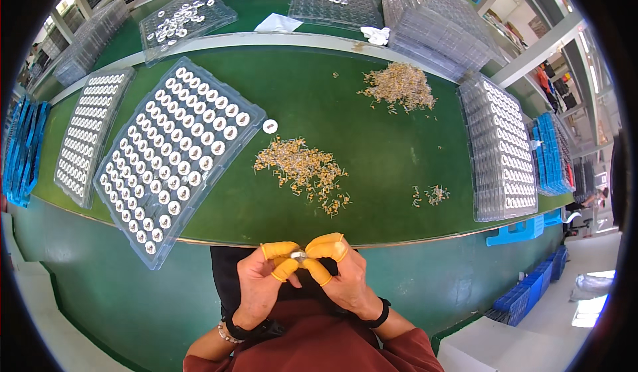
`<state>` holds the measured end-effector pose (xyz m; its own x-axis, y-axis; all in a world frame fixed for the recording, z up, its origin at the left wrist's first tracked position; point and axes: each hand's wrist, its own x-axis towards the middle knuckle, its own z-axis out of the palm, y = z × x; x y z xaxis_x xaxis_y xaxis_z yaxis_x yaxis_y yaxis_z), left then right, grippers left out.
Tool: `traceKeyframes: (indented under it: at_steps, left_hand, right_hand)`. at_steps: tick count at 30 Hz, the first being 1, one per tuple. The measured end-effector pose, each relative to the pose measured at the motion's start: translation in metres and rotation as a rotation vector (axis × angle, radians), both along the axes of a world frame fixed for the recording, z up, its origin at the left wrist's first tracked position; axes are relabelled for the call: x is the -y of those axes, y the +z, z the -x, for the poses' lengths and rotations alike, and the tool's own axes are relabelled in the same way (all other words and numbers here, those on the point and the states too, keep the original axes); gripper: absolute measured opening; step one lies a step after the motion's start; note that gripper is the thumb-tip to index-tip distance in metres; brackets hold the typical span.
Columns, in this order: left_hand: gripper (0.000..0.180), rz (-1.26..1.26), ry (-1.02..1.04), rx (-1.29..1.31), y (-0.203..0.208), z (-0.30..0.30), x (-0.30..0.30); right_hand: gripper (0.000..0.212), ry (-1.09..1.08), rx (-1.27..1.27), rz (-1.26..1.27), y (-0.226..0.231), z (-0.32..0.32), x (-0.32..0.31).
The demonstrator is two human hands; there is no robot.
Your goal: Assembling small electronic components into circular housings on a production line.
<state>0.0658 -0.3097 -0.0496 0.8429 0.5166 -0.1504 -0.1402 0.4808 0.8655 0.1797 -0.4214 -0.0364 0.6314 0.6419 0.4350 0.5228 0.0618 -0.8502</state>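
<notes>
My left hand (260, 282) and my right hand (342, 275) meet just below the table's front edge, fingertips capped in yellow finger cots. Together they pinch a small round silvery part (298, 255) between thumbs and forefingers. Straight ahead on the green table lies a pile of small yellowish leaded components (306, 170). To the left sits a clear plastic tray (174, 152) filled with rows of white ring-shaped parts. One loose white ring (269, 126) lies beside that tray.
A second filled tray (90, 132) lies further left, another component pile (399, 86) at the back, a small scatter (430, 194) to the right. Stacked clear trays (500, 149) stand right, more stacks (435, 19) behind. Blue trays (23, 149) sit at both sides.
</notes>
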Motion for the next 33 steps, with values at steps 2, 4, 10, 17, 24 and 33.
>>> traceKeyframes:
  at_steps: [2,4,10,17,24,33]
  left_hand:
    - [0.023,0.034,0.072,-0.027,0.003,-0.001,-0.005]
    - [0.022,0.02,0.068,-0.049,0.008,-0.006,-0.009]
    - [0.022,0.006,0.036,-0.018,0.012,-0.015,-0.011]
    - [0.021,-0.029,-0.055,-0.066,0.011,-0.012,-0.011]
    - [0.021,0.024,-0.081,-0.072,0.018,-0.017,-0.009]
    - [0.02,-0.043,-0.154,-0.16,0.012,-0.024,-0.006]
  right_hand:
    - [0.024,0.066,-0.063,0.122,0.008,-0.007,0.005]
    - [0.025,-0.067,0.1,0.195,0.011,-0.025,0.012]
    - [0.017,-0.338,0.475,0.419,0.014,-0.069,0.006]
    - [0.015,-0.265,0.327,0.487,0.013,-0.066,0.018]
    - [0.015,-0.294,0.357,0.441,0.01,-0.067,0.027]
    - [0.016,-0.356,0.563,0.436,-0.001,-0.063,0.031]
